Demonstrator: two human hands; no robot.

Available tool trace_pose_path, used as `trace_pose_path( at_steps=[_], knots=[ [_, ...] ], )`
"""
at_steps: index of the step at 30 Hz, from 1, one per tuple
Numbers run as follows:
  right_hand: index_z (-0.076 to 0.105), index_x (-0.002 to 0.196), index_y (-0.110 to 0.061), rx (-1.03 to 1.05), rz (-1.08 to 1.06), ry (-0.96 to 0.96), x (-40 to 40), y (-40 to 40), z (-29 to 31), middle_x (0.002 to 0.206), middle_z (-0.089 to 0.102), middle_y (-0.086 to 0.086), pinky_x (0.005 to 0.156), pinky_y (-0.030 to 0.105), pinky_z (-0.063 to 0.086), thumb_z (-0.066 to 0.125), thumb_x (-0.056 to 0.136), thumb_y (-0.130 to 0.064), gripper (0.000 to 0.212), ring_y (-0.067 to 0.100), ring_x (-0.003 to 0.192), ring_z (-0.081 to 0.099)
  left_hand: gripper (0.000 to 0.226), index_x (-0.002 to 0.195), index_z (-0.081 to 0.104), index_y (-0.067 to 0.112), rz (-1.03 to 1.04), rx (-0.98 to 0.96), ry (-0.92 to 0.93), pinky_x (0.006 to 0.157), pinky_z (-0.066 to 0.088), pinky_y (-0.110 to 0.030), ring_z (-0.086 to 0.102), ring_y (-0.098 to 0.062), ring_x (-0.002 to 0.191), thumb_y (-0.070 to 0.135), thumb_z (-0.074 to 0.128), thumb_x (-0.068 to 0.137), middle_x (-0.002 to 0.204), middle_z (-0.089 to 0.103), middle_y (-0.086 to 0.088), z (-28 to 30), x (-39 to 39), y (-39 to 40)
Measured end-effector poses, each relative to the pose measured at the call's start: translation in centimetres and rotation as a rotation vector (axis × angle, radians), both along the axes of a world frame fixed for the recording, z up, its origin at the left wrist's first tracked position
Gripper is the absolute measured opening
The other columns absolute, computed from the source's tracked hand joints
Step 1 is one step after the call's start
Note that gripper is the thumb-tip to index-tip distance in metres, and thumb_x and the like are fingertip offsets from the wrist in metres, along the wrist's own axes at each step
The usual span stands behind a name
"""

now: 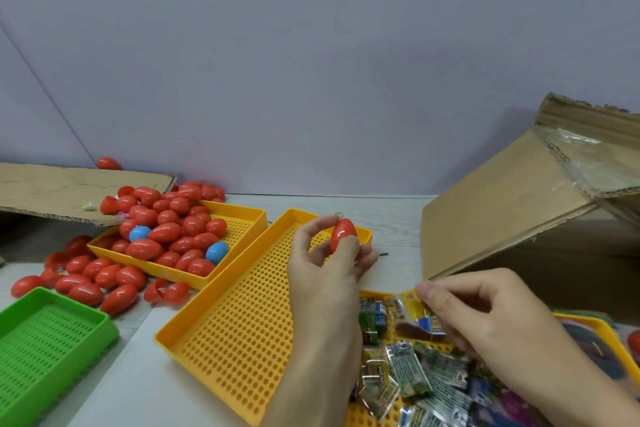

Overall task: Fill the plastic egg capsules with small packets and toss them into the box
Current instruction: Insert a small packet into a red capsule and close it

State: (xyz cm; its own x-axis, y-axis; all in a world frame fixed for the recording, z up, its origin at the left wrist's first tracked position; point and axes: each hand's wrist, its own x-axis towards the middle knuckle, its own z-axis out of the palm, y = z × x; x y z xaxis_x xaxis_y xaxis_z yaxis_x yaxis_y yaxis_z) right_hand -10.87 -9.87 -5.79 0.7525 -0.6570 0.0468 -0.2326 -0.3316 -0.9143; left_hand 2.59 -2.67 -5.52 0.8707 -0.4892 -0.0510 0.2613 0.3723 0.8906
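My left hand [325, 270] holds a closed red egg capsule [343, 234] upright between thumb and fingertips, above the empty yellow perforated tray [235, 322]. My right hand [491, 319] pinches a small yellow packet [412, 308] over a yellow tray [602, 326] that holds several small foil packets [426, 378]. A large cardboard box [512, 218] stands open at the right, just behind my right hand. Many red egg capsules and two blue ones [173, 232] fill another yellow tray [242, 215] at the back left.
More red capsules [90, 281] and an open capsule half [166, 291] lie loose on the table left of the trays. A green perforated tray [45, 347] sits at the front left. A flat cardboard sheet [62, 191] lies at the back left against the wall.
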Motion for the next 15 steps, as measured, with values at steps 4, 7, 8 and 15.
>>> trace_pose_path(
  at_steps=[4, 7, 8, 15],
  knots=[
    [0.063, 0.06, -0.008, 0.196, -0.079, -0.047, 0.2, -0.4, -0.7, 0.051, 0.052, 0.005, 0.046, 0.022, 0.037, 0.058, 0.07, -0.063, 0.056, 0.014, 0.046, 0.043, 0.022, 0.102, 0.054, 0.012, -0.064, 0.047, 0.022, 0.061, 0.059, -0.029, 0.065, -0.011, 0.058, -0.006, 0.047, 0.092, 0.085, 0.059, -0.01, -0.1, 0.1, -0.1],
    [0.069, 0.065, -0.007, 0.352, -0.124, -0.137, 0.4, -0.7, -1.2, 0.056, 0.057, 0.009, 0.041, 0.02, 0.037, 0.064, 0.067, -0.06, 0.054, 0.018, 0.047, 0.045, 0.018, 0.098, 0.054, 0.014, -0.145, 0.171, -0.063, 0.056, 0.052, -0.03, 0.053, -0.011, 0.052, -0.001, 0.051, 0.088, 0.067, 0.054, 0.0, -0.4, 0.0, -0.1],
    [0.069, 0.064, -0.008, 0.384, -0.138, -0.17, 0.5, -0.8, -1.3, 0.056, 0.057, 0.009, 0.041, 0.021, 0.037, 0.065, 0.067, -0.059, 0.051, 0.017, 0.047, 0.046, 0.01, 0.095, 0.057, 0.015, -0.195, 0.229, -0.13, 0.054, 0.046, -0.03, 0.049, -0.012, 0.053, 0.007, 0.057, 0.089, 0.064, 0.053, 0.001, -0.5, -0.2, 0.0],
    [0.074, 0.068, -0.011, 0.483, -0.199, -0.344, 0.8, -1.0, -1.5, 0.057, 0.058, 0.005, 0.037, 0.021, 0.036, 0.067, 0.069, -0.052, 0.041, 0.017, 0.048, 0.048, 0.018, 0.082, 0.075, 0.015, -0.388, 0.321, -0.402, 0.057, 0.037, -0.023, 0.041, -0.005, 0.053, 0.033, 0.078, 0.083, 0.054, 0.046, 0.011, -0.5, -1.2, 0.3]
  ],
)
